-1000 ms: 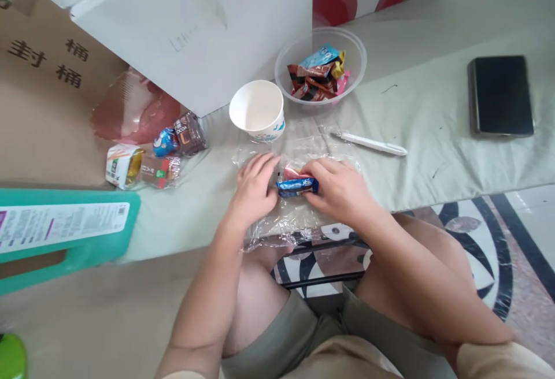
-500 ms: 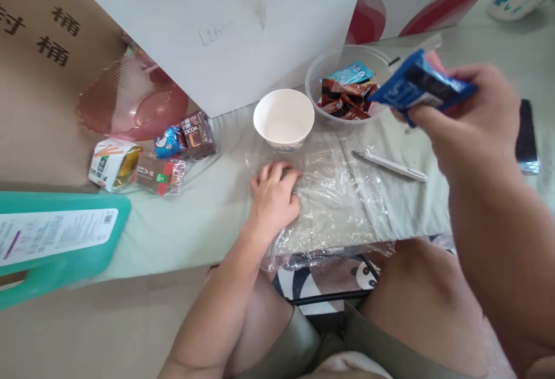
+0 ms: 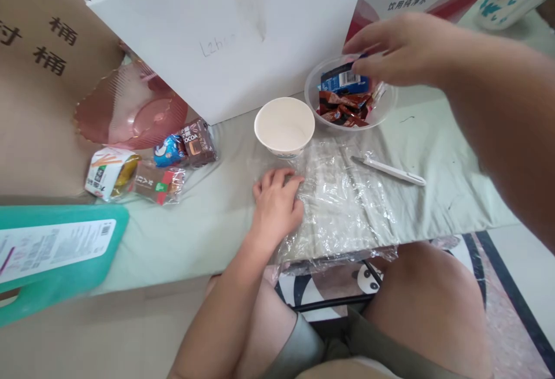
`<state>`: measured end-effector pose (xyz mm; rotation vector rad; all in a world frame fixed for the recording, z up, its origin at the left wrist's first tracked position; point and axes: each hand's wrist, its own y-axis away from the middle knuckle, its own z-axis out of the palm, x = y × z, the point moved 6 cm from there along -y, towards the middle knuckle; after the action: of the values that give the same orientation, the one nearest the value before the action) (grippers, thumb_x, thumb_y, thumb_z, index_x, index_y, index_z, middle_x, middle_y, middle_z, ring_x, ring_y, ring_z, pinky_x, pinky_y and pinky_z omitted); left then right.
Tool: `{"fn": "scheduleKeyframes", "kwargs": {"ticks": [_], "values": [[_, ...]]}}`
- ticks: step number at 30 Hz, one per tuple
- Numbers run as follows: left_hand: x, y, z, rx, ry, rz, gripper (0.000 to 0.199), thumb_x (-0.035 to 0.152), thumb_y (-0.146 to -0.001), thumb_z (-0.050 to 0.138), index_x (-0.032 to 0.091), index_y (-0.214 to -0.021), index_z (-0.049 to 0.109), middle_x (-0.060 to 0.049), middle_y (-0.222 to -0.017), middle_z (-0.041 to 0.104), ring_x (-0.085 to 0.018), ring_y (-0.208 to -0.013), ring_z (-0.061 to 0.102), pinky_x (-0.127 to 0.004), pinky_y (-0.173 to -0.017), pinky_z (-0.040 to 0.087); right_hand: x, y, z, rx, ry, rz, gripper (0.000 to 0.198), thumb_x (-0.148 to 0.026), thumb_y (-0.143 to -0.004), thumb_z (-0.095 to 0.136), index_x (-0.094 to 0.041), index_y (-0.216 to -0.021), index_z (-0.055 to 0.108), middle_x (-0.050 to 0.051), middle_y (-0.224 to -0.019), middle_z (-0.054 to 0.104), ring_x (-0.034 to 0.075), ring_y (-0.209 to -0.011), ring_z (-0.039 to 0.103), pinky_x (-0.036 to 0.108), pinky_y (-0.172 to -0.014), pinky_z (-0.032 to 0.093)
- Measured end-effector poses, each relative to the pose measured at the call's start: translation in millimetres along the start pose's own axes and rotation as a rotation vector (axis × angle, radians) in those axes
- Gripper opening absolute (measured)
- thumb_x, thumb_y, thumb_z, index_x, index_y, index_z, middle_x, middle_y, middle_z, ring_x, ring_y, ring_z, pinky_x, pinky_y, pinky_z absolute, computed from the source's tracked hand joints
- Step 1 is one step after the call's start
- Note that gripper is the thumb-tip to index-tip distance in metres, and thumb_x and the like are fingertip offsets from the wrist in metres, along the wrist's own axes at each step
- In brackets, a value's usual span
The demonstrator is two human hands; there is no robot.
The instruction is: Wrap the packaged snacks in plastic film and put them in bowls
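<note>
My left hand [image 3: 277, 205] lies with its fingers partly spread on crinkled clear plastic wrap [image 3: 338, 200], holding the sheet against the cloth. Over the clear plastic bowl [image 3: 309, 107] at the back right is my right hand [image 3: 385, 52], its thumb and fingers around the upper edge of a blue snack packet [image 3: 340, 83]. The packet's barcode side faces up. Brown-red snack packets [image 3: 344, 114] lie beneath it in the bowl. Just left of the bowl stands a white paper bowl [image 3: 284, 125] with nothing inside.
A white utility knife [image 3: 390, 171] lies right of the wrap. Several wrapped snacks [image 3: 151, 179] sit at the left, by a pink ribbed plate [image 3: 130, 107]. A green container [image 3: 95, 263] is at the left edge. A white box [image 3: 217, 49] rises behind, and a cup [image 3: 507, 3] stands far right.
My right hand has moved left and away from me, bringing the blue packet into the clear bowl. My left hand stays on the wrap.
</note>
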<state>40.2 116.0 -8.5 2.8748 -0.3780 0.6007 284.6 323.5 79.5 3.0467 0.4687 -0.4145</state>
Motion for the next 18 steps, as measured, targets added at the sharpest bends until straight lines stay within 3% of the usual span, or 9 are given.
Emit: {"fn": "scheduleKeyframes", "kwargs": {"ticks": [2, 4, 6, 8, 9, 11, 13, 15, 18], "values": [[0, 0, 0, 0.010, -0.003, 0.004, 0.052, 0.010, -0.085, 0.053, 0.023, -0.130, 0.073, -0.011, -0.143, 0.066, -0.037, -0.140, 0.051, -0.060, -0.111, 0.043, -4, -9, 24, -0.054, 0.025, -0.100, 0.038, -0.043, -0.088, 0.075, -0.029, -0.123, 0.078, -0.002, -0.124, 0.079, 0.018, -0.110, 0.074, 0.035, -0.082, 0.052], [1, 1, 0, 0.015, -0.008, 0.007, 0.052, 0.010, -0.084, 0.053, 0.024, -0.130, 0.073, -0.011, -0.143, 0.066, -0.037, -0.139, 0.052, -0.060, -0.112, 0.043, -13, -16, 42, -0.062, 0.029, -0.163, 0.029, -0.040, -0.090, 0.071, -0.027, -0.114, 0.080, -0.002, -0.141, 0.072, 0.022, -0.125, 0.070, 0.043, -0.098, 0.052], [1, 1, 0, 0.015, -0.009, 0.009, 0.051, 0.010, -0.084, 0.053, 0.024, -0.130, 0.073, -0.011, -0.143, 0.066, -0.037, -0.139, 0.053, -0.060, -0.112, 0.043, -26, -14, 46, -0.026, 0.006, -0.178, 0.025, -0.039, -0.093, 0.068, -0.026, -0.109, 0.081, -0.001, -0.152, 0.064, 0.032, -0.142, 0.059, 0.063, -0.115, 0.040], [1, 1, 0, 0.010, -0.002, 0.014, 0.051, 0.010, -0.085, 0.054, 0.024, -0.130, 0.073, -0.012, -0.143, 0.066, -0.038, -0.140, 0.053, -0.061, -0.112, 0.044, -42, 5, 33, 0.078, -0.033, -0.144, 0.023, -0.036, -0.093, 0.071, -0.026, -0.112, 0.080, 0.000, -0.155, 0.062, 0.041, -0.153, 0.045, 0.078, -0.119, 0.022], [1, 1, 0, 0.007, 0.004, 0.015, 0.051, 0.011, -0.085, 0.055, 0.024, -0.130, 0.073, -0.012, -0.143, 0.066, -0.038, -0.140, 0.053, -0.062, -0.112, 0.044, -50, 23, 22, 0.172, -0.060, -0.124, 0.025, -0.031, -0.094, 0.071, -0.027, -0.117, 0.078, 0.001, -0.155, 0.062, 0.042, -0.156, 0.041, 0.078, -0.121, 0.021], [0, 1, -1, 0.003, 0.022, 0.020, 0.050, 0.010, -0.083, 0.056, 0.024, -0.128, 0.073, -0.012, -0.142, 0.067, -0.039, -0.140, 0.054, -0.062, -0.112, 0.045, -66, 75, 2, 0.411, -0.166, -0.157, 0.028, -0.018, -0.098, 0.061, -0.021, -0.122, 0.075, 0.010, -0.138, 0.073, 0.030, -0.135, 0.065, 0.058, -0.114, 0.048], [-1, 1, -2, 0.009, 0.053, 0.033, 0.050, 0.008, -0.082, 0.057, 0.024, -0.127, 0.074, -0.011, -0.140, 0.069, -0.038, -0.139, 0.055, -0.063, -0.113, 0.045, -76, 139, 1, 0.549, -0.311, -0.226, 0.024, -0.013, -0.096, 0.059, -0.020, -0.112, 0.075, 0.010, -0.112, 0.080, 0.024, -0.112, 0.075, 0.043, -0.100, 0.059], [-4, 1, -5, 0.047, 0.096, 0.064, 0.052, 0.005, -0.080, 0.058, 0.024, -0.125, 0.074, -0.009, -0.138, 0.071, -0.037, -0.137, 0.058, -0.063, -0.113, 0.046, -81, 199, 24, 0.429, -0.454, -0.348, 0.031, -0.009, -0.090, 0.060, -0.023, -0.116, 0.070, 0.007, -0.105, 0.080, 0.022, -0.099, 0.079, 0.039, -0.091, 0.064], [-12, 4, -15, 0.199, 0.184, 0.160, 0.057, 0.001, -0.075, 0.058, 0.023, -0.125, 0.073, -0.007, -0.137, 0.073, -0.032, -0.135, 0.061, -0.061, -0.118, 0.045, -71, 271, 67, 0.282, -0.411, -0.381, 0.045, -0.004, -0.086, 0.055, -0.025, -0.124, 0.067, 0.008, -0.116, 0.079, 0.029, -0.123, 0.073, 0.048, -0.105, 0.061]]}}
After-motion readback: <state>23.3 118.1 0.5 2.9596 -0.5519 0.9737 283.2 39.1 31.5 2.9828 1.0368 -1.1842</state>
